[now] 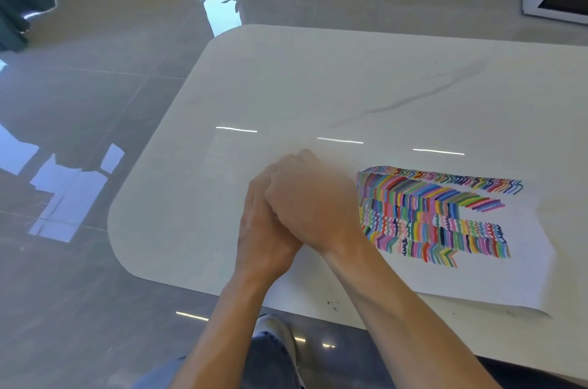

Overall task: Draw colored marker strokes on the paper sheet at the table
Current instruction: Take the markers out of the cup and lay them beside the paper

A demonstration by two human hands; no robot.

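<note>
The right hand (307, 197) lay over the left hand (264, 232) at the edge of the paper sheet (483, 277); whether either gripped anything was hidden. The table (286, 86) ran wide beyond them.

One view: head cam, wide-angle, pitched forward and down over the table (286, 86) from its near edge. Close in. Both left corners in frame, right end cropped, floor (95, 102) left and beyond.

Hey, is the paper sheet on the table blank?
No, rows of multicoloured marker strokes cover much of the paper sheet.
</note>
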